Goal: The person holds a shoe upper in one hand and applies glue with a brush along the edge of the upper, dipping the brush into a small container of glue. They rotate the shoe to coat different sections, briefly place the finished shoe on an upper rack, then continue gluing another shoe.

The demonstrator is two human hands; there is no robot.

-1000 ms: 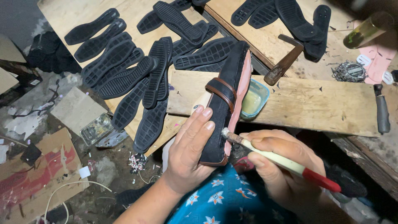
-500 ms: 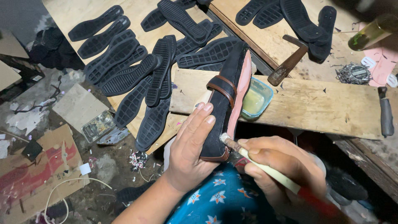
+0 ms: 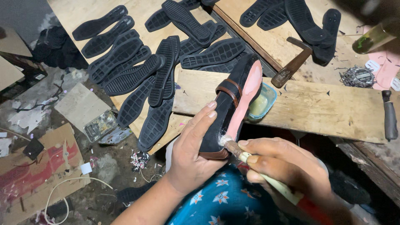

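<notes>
My left hand grips a black shoe upper with brown trim, held bottom-up so its pink insole faces me. In my right hand is a brush with a pale handle and a red end. Its whitish bristle tip touches the heel end of the pink insole. A small blue tub of pale glue sits just right of the shoe on a wooden board.
Several black rubber soles lie spread over the wooden bench. A hammer lies on the far board, a dark-handled tool at the right edge. Cardboard and scraps litter the floor at left.
The brush tip has stayed at the heel end of the insole, shifting slightly. My right hand has moved a little lower and closer to the shoe.
</notes>
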